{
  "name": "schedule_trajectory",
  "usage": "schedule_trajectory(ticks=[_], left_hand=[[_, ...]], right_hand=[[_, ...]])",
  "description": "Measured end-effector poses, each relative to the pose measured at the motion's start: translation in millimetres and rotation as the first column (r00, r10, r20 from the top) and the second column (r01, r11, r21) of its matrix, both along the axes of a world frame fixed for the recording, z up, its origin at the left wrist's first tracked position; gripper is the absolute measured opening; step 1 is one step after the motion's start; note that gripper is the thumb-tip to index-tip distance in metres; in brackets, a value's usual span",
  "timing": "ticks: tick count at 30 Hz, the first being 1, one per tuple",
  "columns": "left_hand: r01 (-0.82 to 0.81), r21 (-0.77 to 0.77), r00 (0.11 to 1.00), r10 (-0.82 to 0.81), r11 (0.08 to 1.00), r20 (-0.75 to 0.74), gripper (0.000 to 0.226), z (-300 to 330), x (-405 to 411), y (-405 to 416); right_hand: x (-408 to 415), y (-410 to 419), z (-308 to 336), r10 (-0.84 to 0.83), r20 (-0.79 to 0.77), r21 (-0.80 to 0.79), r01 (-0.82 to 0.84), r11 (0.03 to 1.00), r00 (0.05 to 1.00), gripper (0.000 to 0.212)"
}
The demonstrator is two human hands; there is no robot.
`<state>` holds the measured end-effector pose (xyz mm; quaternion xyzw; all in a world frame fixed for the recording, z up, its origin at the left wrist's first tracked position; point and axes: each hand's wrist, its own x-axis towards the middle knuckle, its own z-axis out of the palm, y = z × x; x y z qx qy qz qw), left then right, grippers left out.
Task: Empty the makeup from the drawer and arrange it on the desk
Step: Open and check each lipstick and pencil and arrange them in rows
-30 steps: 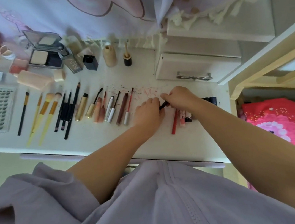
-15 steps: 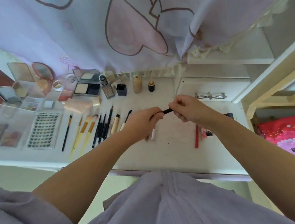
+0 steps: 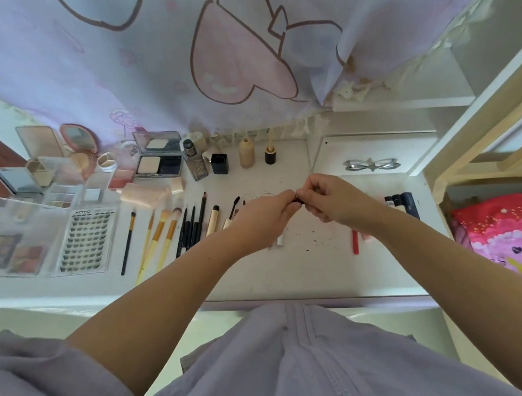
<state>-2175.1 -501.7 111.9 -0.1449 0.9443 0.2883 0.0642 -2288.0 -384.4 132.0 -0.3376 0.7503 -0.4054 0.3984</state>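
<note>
My left hand (image 3: 264, 220) and my right hand (image 3: 332, 200) meet fingertip to fingertip above the white desk (image 3: 314, 267). Between them they pinch a thin black makeup pencil (image 3: 298, 198); only a short dark bit of it shows. A row of brushes (image 3: 162, 233) and black pencils (image 3: 191, 227) lies to the left of my hands. A red pencil (image 3: 354, 241) and small tubes (image 3: 401, 202) lie to the right. Palettes (image 3: 3, 252), a lash tray (image 3: 86, 242) and compacts (image 3: 158, 161) fill the desk's left side.
Small bottles (image 3: 246, 153) stand along the back under a hanging printed cloth (image 3: 235, 53). A white drawer box (image 3: 375, 150) with a silver bow handle (image 3: 372, 164) sits at the back right. A wooden frame and a pink bedcover (image 3: 521, 238) lie beyond the desk's right edge.
Both hands have lifted off the desk with the black pencil and drawn together until it is almost hidden between the fingertips. The camera has tilted up, showing more of the desk's left side.
</note>
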Motion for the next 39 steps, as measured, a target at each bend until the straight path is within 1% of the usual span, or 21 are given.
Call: schedule_trajectory(ticks=[2,4,7,9,11,13,15,16,17,18,19,20,23,24,26,28,30,32,34,36,39], left_hand=[[0.001,0.020,1.000,-0.001,1.000,-0.016,0.029,-1.0,1.5,-0.3],[-0.005,0.096,1.000,0.006,0.995,0.000,0.028,-5.1,1.5,0.5],[-0.109,0.258,0.988,0.077,0.960,0.133,0.027,-18.5,0.9,-2.4],[-0.213,0.268,0.960,0.150,0.940,0.236,0.023,-29.7,-0.2,-7.0],[-0.354,0.330,0.921,0.264,0.875,0.288,0.022,-39.9,-2.5,-9.4],[-0.486,0.425,0.872,0.389,0.764,0.297,0.021,-48.4,-10.6,-8.9],[-0.553,0.438,0.833,0.462,0.708,0.305,0.022,-55.2,-24.2,-5.5],[-0.554,0.403,0.832,0.467,0.728,0.300,0.025,-58.0,-32.5,-3.4],[-0.524,0.322,0.848,0.448,0.788,0.282,0.028,-59.6,-40.5,-1.4],[-0.477,0.212,0.867,0.416,0.853,0.276,0.031,-60.6,-47.3,0.1],[-0.427,0.104,0.880,0.387,0.898,0.276,0.032,-61.6,-53.5,1.3],[-0.386,0.019,0.887,0.365,0.922,0.283,0.031,-63.8,-58.7,1.4],[-0.241,-0.228,0.898,0.306,0.944,0.317,0.030,-71.7,-71.7,-0.2],[-0.188,-0.300,0.901,0.286,0.935,0.327,0.031,-74.5,-75.1,-0.7],[-0.091,-0.406,0.904,0.246,0.909,0.349,0.034,-80.3,-81.0,-1.9],[-0.022,-0.467,0.906,0.215,0.884,0.365,0.038,-86.0,-84.3,-4.4],[0.005,-0.499,0.908,0.205,0.867,0.365,0.039,-91.0,-85.7,-8.1],[0.014,-0.520,0.912,0.202,0.854,0.356,0.041,-95.0,-85.0,-11.1],[-0.016,-0.523,0.920,0.217,0.852,0.325,0.042,-96.7,-83.0,-13.8],[-0.074,-0.515,0.941,0.231,0.854,0.248,0.040,-95.0,-82.1,-12.9],[-0.128,-0.443,0.980,0.183,0.887,0.084,0.033,-86.5,-88.0,5.7]], right_hand=[[-0.3,1.2,-0.7,0.009,0.013,0.012,-0.009,1.000,1.000,0.024],[-2.8,2.1,-2.5,0.014,0.045,0.039,-0.016,0.999,0.999,0.022],[-18.4,8.8,-6.1,0.014,0.122,0.124,-0.029,0.992,0.992,0.015],[-35.8,19.5,-12.1,-0.031,0.156,0.188,0.001,0.982,0.987,0.018],[-50.0,30.0,-22.9,-0.089,0.176,0.267,0.039,0.963,0.980,0.023],[-53.6,33.6,-38.8,-0.134,0.185,0.359,0.060,0.931,0.974,0.023],[-47.3,31.0,-57.1,-0.205,0.164,0.410,0.122,0.904,0.965,0.019],[-42.7,27.8,-65.9,-0.232,0.143,0.420,0.154,0.894,0.962,0.015],[-37.3,23.4,-74.0,-0.243,0.112,0.430,0.174,0.886,0.963,0.012],[-32.1,18.8,-81.0,-0.233,0.072,0.441,0.179,0.880,0.970,0.010],[-27.7,14.1,-87.9,-0.203,0.027,0.452,0.169,0.876,0.979,0.011],[-23.8,10.0,-94.0,-0.162,-0.021,0.460,0.153,0.875,0.987,0.014],[-18.3,2.4,-106.7,-0.005,-0.232,0.506,0.125,0.853,0.973,0.026],[-17.6,0.8,-110.0,0.041,-0.305,0.520,0.130,0.844,0.952,0.027],[-15.3,-3.0,-115.9,0.074,-0.389,0.517,0.151,0.842,0.918,0.028],[-13.0,-8.4,-120.0,0.078,-0.406,0.513,0.157,0.844,0.910,0.029],[-11.2,-14.8,-123.3,0.082,-0.396,0.518,0.149,0.842,0.915,0.032],[-9.2,-19.8,-124.8,0.113,-0.400,0.523,0.125,0.843,0.910,0.035],[-10.1,-21.0,-124.9,0.168,-0.414,0.522,0.082,0.849,0.895,0.036],[-20.9,-15.4,-122.4,0.180,-0.431,0.510,0.074,0.857,0.884,0.036],[-57.9,6.2,-113.8,0.106,-0.511,0.477,0.179,0.860,0.853,0.032]])
